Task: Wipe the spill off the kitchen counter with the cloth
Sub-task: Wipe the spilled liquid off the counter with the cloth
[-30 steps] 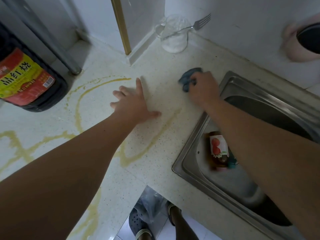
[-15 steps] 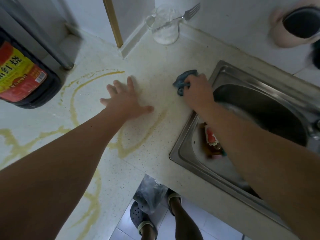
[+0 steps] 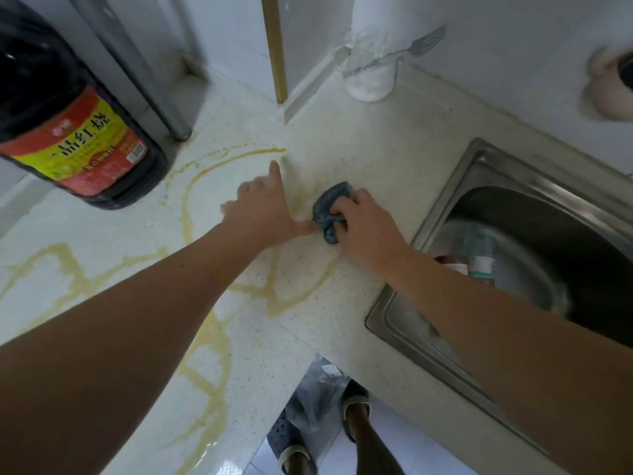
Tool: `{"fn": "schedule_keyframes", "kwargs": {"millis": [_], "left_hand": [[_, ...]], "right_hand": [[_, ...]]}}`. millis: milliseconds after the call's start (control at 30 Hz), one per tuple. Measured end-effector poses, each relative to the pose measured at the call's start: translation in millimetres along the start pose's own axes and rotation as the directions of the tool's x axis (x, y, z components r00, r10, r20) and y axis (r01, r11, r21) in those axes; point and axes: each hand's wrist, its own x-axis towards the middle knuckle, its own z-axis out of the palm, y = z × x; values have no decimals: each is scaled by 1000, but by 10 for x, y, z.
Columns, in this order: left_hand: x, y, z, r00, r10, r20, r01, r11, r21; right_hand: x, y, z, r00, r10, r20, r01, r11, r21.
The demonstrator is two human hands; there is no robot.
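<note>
My right grip bunches the cloth on the counter; spill trails lie leftward, beyond my flat, spread left hand, thumb just beside the cloth.

A pale speckled kitchen counter streaked with looping yellow spill. On it stand a large dark bottle at the left and a clear jar holding a fork by the wall. A blue cloth lies bunched mid-counter; a steel sink is set in at right.
</note>
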Motion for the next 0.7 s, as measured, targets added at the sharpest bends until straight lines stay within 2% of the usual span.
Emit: {"fn": "schedule_keyframes", "kwargs": {"millis": [33,167,200,300,367,400,500,533,600,700], "left_hand": [[-9,-40,6,1000,1,-3,-1,1000,7],[-7,-87,-88,1000,14,-14,-15,997,-82],[-11,-90,-104,1000,9,-26,-11,995,-95],[-84,-90,-66,998,-41,-49,37,996,-75],[-118,-100,-24,996,-75,-50,69,993,-99],[-114,-132,-30,995,-86,-53,79,989,-123],[-139,-295,-99,989,-112,-94,103,989,-103],[-150,-372,-122,986,-132,-103,123,989,-85],[-172,-454,-162,982,-145,-117,137,988,-75],[-160,-529,-237,982,-150,-112,127,974,-188]], "right_hand": [[145,19,-19,1000,6,-22,-6,1000,-10],[817,266,-179,952,245,-183,-247,969,15],[899,220,-155,956,226,-189,-230,973,2],[864,-242,-18,999,-22,-46,20,999,-31],[877,-354,-7,997,-80,-5,80,996,-26],[982,-346,-53,998,-54,-21,53,998,-30],[1388,-262,-192,973,173,-154,-173,985,16],[1472,-303,-169,967,182,-178,-182,983,12],[1430,-576,-40,989,54,-141,-53,999,7],[1255,-908,217,990,-141,-5,141,990,28]]}}
